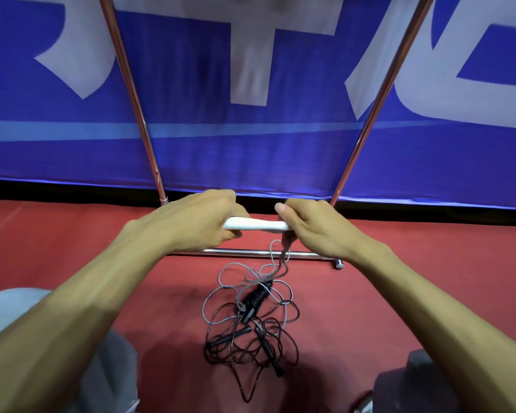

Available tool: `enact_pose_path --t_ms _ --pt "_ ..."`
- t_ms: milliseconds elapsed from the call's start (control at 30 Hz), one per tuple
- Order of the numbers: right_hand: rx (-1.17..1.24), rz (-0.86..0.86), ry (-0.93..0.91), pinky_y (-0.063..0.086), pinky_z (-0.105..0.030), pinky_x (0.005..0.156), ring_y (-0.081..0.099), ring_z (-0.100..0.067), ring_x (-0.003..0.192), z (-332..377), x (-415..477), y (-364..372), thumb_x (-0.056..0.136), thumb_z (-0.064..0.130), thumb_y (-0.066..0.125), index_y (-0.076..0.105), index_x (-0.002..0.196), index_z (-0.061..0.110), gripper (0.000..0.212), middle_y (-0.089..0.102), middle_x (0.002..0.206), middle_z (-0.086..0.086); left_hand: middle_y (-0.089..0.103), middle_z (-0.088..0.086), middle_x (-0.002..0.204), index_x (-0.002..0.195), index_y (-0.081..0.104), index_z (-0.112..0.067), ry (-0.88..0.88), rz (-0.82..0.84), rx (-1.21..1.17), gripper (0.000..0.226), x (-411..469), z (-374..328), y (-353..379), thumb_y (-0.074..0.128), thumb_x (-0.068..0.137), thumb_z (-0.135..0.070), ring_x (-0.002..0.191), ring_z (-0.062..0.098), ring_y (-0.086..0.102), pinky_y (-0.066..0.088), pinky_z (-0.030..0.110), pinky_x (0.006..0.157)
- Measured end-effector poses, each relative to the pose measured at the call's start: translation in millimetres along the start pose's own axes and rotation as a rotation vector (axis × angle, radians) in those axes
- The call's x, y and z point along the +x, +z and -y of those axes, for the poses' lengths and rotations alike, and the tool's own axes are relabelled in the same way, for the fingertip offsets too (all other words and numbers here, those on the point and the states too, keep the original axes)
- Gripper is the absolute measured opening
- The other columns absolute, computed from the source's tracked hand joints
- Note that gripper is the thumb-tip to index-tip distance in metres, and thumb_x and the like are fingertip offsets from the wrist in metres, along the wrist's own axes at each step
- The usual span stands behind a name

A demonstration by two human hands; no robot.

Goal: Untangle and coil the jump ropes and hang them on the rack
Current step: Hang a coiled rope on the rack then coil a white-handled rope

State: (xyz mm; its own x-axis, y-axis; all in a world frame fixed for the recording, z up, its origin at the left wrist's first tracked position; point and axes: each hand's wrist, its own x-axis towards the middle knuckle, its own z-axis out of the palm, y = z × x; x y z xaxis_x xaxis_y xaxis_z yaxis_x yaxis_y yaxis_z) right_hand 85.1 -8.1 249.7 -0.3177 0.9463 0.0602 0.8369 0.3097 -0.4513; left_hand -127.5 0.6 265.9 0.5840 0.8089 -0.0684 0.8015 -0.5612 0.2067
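Observation:
My left hand (200,216) and my right hand (313,225) each grip one end of a white jump-rope handle (256,225), held level above the floor. A thin grey cord (276,257) hangs from under my right hand down into a tangle on the red floor. That tangle (251,320) mixes the grey cord with dark rope loops and several black handles, one with a coiled grip (258,296). The metal rack (259,253) stands just beyond, its base bar on the floor and two poles rising left (131,93) and right (379,99).
A blue banner (251,138) with large white characters hangs close behind the rack. Red flooring (399,278) spreads all around. My knees in grey clothing sit at the lower left (21,308) and lower right (429,380).

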Motion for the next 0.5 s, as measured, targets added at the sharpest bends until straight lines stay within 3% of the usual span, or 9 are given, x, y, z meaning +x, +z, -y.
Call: enact_pose_path --t_ms 100,167,233,333,500 --pt "0.308 0.065 0.049 0.049 -0.037 0.078 0.066 -0.021 0.073 4.7 0.6 1.1 0.102 0.034 0.038 0.053 0.082 0.007 0.036 0.065 0.057 -0.001 0.043 -0.007 0.088 0.099 0.066 -0.034 -0.038 -0.012 -0.009 0.012 -3.0 9.4 1.7 0.059 0.091 -0.028 0.084 0.014 0.051 0.045 0.039 0.072" --pt "0.679 0.046 0.095 0.048 -0.032 0.065 0.063 -0.025 0.055 9.3 -1.2 -3.0 0.1 0.028 0.045 0.051 0.082 0.008 0.028 0.048 0.044 0.002 0.045 -0.007 0.087 0.093 0.064 -0.032 -0.04 -0.056 -0.073 0.008 -4.0 9.2 -0.5 0.058 0.091 -0.026 0.083 0.015 0.051 0.042 0.036 0.069" --pt "0.899 0.012 0.127 0.041 -0.026 0.049 0.046 -0.019 0.04 11.4 -4.7 -13.0 0.097 0.02 0.052 0.05 0.083 0.008 0.018 0.04 0.046 0.001 0.05 -0.007 0.084 0.09 0.061 -0.03 -0.044 -0.1 -0.113 0.004 -2.2 7.2 -2.5 0.058 0.092 -0.028 0.08 0.015 0.052 0.04 0.033 0.066" --pt "0.907 -0.001 0.106 0.026 -0.022 0.041 0.03 -0.014 0.038 12.2 -3.9 -23.5 0.094 0.01 0.055 0.052 0.085 0.007 0.01 0.043 0.051 -0.004 0.057 -0.005 0.074 0.087 0.057 -0.03 -0.102 -0.113 -0.117 0.012 -3.1 7.8 -3.4 0.057 0.092 -0.041 0.069 0.019 0.055 0.038 0.032 0.057" --pt "1.008 -0.183 0.139 0.03 -0.022 0.042 0.041 -0.015 0.037 11.0 -0.9 -15.3 0.091 0.002 0.056 0.06 0.089 0.009 0.008 0.05 0.047 -0.004 0.056 -0.005 0.066 0.072 0.05 -0.026 -0.176 -0.066 -0.122 0.029 0.0 4.8 -0.9 0.055 0.091 -0.047 0.064 0.014 0.052 0.041 0.036 0.06"
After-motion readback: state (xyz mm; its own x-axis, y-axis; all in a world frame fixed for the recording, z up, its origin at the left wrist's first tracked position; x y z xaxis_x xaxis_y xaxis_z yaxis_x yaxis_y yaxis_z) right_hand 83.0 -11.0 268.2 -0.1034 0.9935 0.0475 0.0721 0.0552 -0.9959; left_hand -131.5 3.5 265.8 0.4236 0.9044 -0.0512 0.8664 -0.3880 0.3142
